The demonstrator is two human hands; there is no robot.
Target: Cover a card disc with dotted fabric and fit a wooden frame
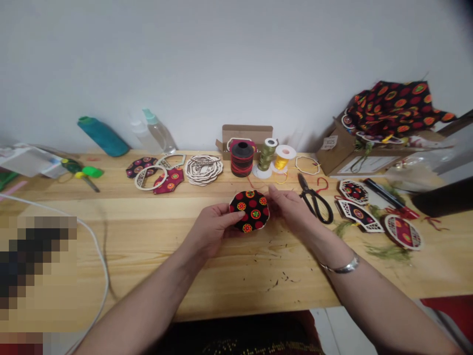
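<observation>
One round, black, flower-printed fabric disc (252, 213) is held by the left hand (216, 220), thumb on top. The right hand (290, 206) is placed at its right edge, fingers nearly together; whether anything is pinched cannot be told. The disc is probably best steadied flat by the left thumb.

The pale wooden table (148, 236) carried black-handled scissors (310, 194) just right of the right fingers (275, 194). A red-and-black spool (242, 161) stood beyond the fingers; a stack of frames (204, 170) lay beyond and leftward of the left fingers (232, 218). Dark scraps (276, 283) lay scattered nearer than the fingers, and a cardboard box (349, 155) sat well to their right.
</observation>
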